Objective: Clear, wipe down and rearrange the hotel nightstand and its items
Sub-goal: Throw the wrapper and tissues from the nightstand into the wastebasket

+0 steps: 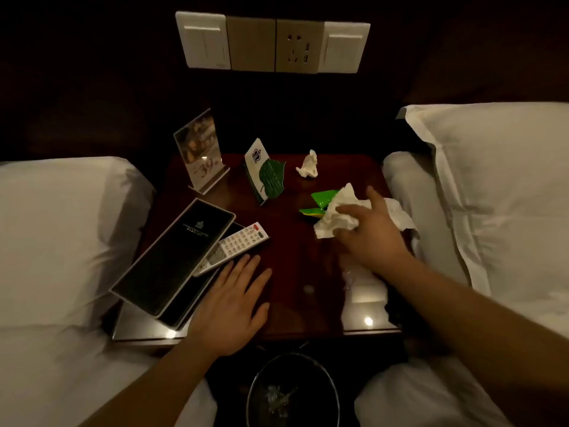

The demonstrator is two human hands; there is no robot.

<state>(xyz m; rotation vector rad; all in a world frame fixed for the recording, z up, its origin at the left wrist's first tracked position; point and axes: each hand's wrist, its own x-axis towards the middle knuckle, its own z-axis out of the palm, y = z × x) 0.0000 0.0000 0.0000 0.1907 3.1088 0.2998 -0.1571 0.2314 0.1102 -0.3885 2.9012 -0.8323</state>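
Wastebasket (295,374) sits below the nightstand (292,241), where the left hand (229,306) rests flat and the right hand (369,234) grips a crumpled tissue (334,218).

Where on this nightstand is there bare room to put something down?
Bare wood shows in the middle of the nightstand, bordered by the remote, the leaf card and the right hand, and runs forward to the front edge beside the left hand. Crowded: the black folders at the left, the green wrapper and gripped tissue at the right.
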